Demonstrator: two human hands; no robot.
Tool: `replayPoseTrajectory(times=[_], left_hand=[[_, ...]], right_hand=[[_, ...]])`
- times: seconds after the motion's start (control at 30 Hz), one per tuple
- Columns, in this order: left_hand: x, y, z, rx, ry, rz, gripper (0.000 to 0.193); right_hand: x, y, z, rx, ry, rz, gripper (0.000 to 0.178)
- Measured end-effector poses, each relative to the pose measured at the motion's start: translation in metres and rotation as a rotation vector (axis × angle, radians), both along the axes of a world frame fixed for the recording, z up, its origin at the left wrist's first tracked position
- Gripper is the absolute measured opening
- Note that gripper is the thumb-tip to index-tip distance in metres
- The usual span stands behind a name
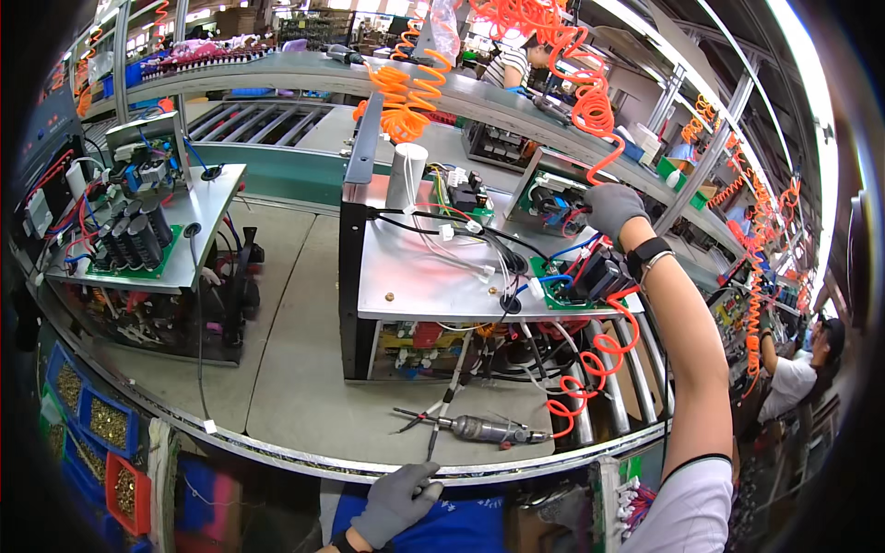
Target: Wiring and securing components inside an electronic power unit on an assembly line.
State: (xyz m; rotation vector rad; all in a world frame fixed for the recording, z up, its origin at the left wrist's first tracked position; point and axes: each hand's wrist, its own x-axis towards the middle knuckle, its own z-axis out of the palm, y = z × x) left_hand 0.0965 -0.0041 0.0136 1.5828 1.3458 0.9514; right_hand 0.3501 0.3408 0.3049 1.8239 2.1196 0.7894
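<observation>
My left hand [398,505], in a grey glove, is at the near bench edge, its fingers closed on the end of a thin dark cable [432,444] hanging from the middle unit. My right hand [616,212], also gloved, is stretched far over that unit, beside an upright circuit board with wires [553,201]. Its fingers are curled, and what they hold is hidden. An orange coiled air hose [597,115] comes down to this hand. The unit has a silver metal plate [424,286] bearing a white cylinder [406,175] and loose wires. A pneumatic screwdriver [493,430] lies in front.
A second unit with black capacitors [136,241] stands at the left. Blue bins [106,417] and a red bin [127,493] of small fasteners sit at the lower left. Rollers [636,373] run at the right. A shelf [277,76] crosses behind; other people work beyond and at right.
</observation>
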Motion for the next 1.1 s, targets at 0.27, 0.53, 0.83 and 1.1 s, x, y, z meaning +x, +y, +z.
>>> replayPoseTrajectory(times=[0.27, 0.53, 0.83, 1.1], left_hand=[[-0.010, -0.011, 0.000, -0.005, 0.050, 0.063, 0.034], [0.009, -0.017, 0.010, 0.050, 0.021, 0.003, 0.033], [0.030, 0.060, 0.089, 0.465, -0.073, -0.033, 0.030], [0.074, 0.127, 0.185, 0.630, -0.429, -0.054, 0.036]], right_hand=[[-0.029, -0.043, 0.010, 0.325, 0.047, 0.289, 0.012], [-0.079, -0.166, 0.058, 0.275, -0.022, 0.377, 0.012], [-0.003, -0.191, 0.050, -0.398, -0.086, 0.016, 0.020], [0.017, -0.170, 0.040, 0.539, -0.061, 1.023, 0.013]])
